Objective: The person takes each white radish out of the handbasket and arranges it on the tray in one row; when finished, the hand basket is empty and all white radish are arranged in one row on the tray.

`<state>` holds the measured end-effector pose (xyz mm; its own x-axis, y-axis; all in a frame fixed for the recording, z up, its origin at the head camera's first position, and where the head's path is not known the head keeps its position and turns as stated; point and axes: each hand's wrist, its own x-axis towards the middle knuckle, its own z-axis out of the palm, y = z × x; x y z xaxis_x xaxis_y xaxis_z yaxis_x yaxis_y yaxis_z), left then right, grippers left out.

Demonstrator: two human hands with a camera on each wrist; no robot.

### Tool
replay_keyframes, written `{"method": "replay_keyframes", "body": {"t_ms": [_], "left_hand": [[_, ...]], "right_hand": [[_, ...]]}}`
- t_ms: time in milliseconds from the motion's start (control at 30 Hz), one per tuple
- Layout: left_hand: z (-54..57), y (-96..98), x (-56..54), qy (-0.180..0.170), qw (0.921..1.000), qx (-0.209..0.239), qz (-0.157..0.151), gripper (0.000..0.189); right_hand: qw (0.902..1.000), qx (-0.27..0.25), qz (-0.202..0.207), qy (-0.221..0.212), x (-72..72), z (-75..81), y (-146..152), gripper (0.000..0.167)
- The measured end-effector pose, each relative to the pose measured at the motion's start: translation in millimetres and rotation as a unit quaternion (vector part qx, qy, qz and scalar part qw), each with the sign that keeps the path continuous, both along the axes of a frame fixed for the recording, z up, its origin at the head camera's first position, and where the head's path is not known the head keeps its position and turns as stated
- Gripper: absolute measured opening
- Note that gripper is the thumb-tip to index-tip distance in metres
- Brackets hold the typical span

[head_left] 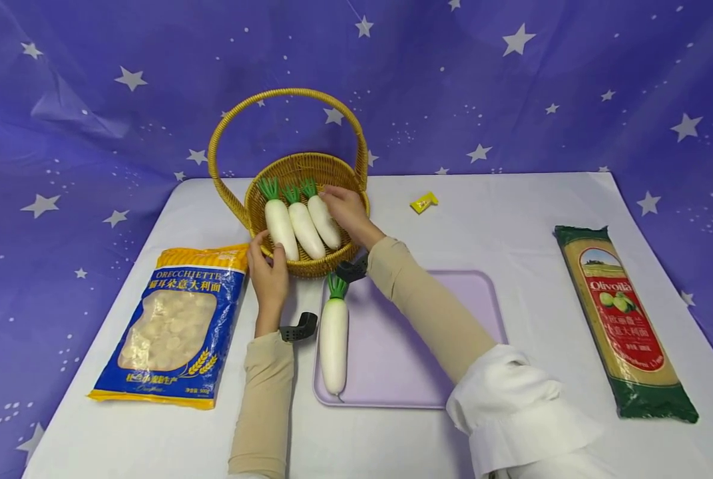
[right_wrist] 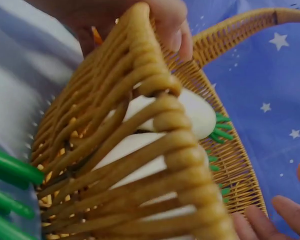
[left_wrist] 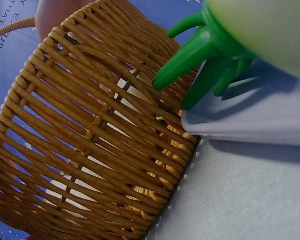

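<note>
A woven wicker basket (head_left: 310,268) holds three white radishes with green tops; the nearest to my left hand is the left radish (head_left: 281,229). My left hand (head_left: 268,283) grips the basket's front-left rim, seen also in the right wrist view, where the thumb (right_wrist: 177,40) laps over the edge. On the other side, my right hand (head_left: 350,211) reaches over the right rim beside the right radish (head_left: 324,223). Its fingers (right_wrist: 290,215) look loose and spread in the right wrist view. Another white radish (head_left: 334,346) lies on a lilac tray (head_left: 416,346), its leaves (left_wrist: 190,62) close to the basket.
A blue orecchiette bag (head_left: 170,326) lies left of the basket. Far right is a spaghetti pack (head_left: 626,322) with green ends. A small yellow wrapped piece (head_left: 424,202) sits toward the back. The tall basket handle (head_left: 287,92) arches above the basket.
</note>
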<state>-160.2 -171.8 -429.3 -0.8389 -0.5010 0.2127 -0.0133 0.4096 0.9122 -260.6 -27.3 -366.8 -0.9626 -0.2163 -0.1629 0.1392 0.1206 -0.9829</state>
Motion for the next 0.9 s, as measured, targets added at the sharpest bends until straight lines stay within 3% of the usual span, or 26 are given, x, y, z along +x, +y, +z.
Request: {"method": "replay_keyframes", "body": {"t_ms": [233,533,900], "left_hand": [[-1.7,0.4,0.0,-0.001,1.0000,-0.001,-0.005,0.040],[-1.5,0.0,0.0,-0.002,1.0000,-0.008,-0.004,0.040],[-0.8,0.4,1.1,-0.002,1.0000,-0.006,-0.003,0.041]], "right_hand": [[0.9936,0.104,0.038,-0.020,0.5,-1.6,-6.8,0.055],[0.9884,0.137,0.065,0.009,1.7,-3.3,-6.9,0.067],[0.9707,0.217,0.094,0.043,3.6,-5.0,-6.8,0.087]]}}
